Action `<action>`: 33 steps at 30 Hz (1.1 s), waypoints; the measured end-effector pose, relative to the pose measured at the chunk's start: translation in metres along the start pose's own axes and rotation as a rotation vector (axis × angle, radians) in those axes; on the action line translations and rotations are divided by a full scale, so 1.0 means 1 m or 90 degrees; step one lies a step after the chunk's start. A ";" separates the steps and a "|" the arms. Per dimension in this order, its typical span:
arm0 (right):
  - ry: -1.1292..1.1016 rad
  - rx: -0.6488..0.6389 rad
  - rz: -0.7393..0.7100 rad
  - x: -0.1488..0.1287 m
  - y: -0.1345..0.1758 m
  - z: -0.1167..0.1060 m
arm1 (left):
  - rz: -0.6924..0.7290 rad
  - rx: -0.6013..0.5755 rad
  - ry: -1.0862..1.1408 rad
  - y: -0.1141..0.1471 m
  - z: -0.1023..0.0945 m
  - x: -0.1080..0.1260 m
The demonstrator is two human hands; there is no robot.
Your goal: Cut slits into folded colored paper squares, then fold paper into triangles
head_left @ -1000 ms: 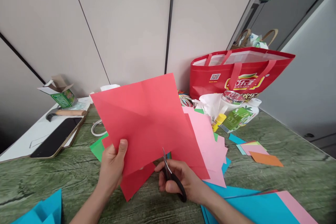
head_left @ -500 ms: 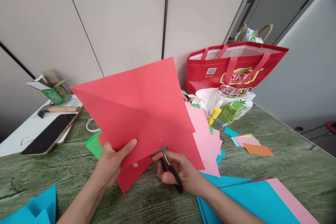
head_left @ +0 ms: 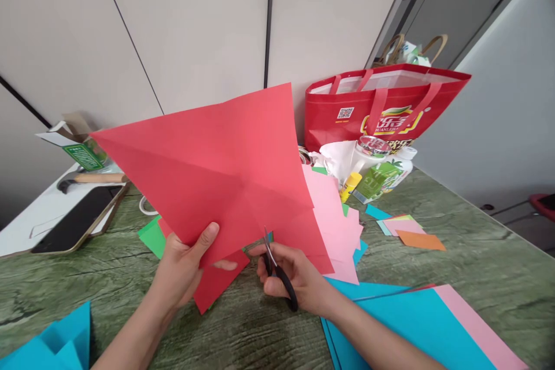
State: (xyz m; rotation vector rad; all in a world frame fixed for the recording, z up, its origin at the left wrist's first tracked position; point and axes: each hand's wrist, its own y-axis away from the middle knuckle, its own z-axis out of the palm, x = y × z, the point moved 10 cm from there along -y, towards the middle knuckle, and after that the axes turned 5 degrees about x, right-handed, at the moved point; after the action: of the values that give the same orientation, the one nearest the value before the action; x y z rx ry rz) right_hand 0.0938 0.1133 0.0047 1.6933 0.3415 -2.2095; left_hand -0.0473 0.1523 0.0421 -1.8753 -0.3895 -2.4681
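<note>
A large sheet of red paper (head_left: 217, 167) with crease lines is held up in front of me. My left hand (head_left: 186, 263) grips its lower edge, thumb on the near face and fingers behind. In my right hand (head_left: 292, 277) is a pair of scissors (head_left: 277, 274) with black handles. Their blades point upward at the paper's lower edge, where a gap opens. Other red paper (head_left: 221, 280) shows on the table below, partly hidden by the sheet.
Pink sheets (head_left: 332, 219) and blue sheets (head_left: 416, 324) lie at the right, with small paper scraps (head_left: 420, 240) beyond. A glue stick (head_left: 350, 186) stands before a red bag (head_left: 381, 104). At left are a phone (head_left: 80, 218), a hammer-like tool (head_left: 91, 179) and folded blue paper (head_left: 56, 341).
The red sheet's left corner has swung left and the sheet has turned slightly. Its lower edge gapes a little around the scissors. Both hands keep their holds.
</note>
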 end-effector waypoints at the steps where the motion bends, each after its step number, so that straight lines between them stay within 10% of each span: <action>1: 0.004 0.000 0.000 0.000 0.000 0.000 | -0.002 -0.001 -0.001 0.000 0.000 -0.001; 33: 0.000 0.013 0.011 -0.009 0.004 0.000 | -0.028 -0.005 -0.002 0.002 0.003 -0.006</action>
State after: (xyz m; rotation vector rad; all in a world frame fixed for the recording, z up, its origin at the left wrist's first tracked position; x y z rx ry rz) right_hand 0.0981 0.1105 0.0131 1.6996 0.3047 -2.2088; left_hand -0.0427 0.1506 0.0373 -1.8937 -0.4261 -2.4988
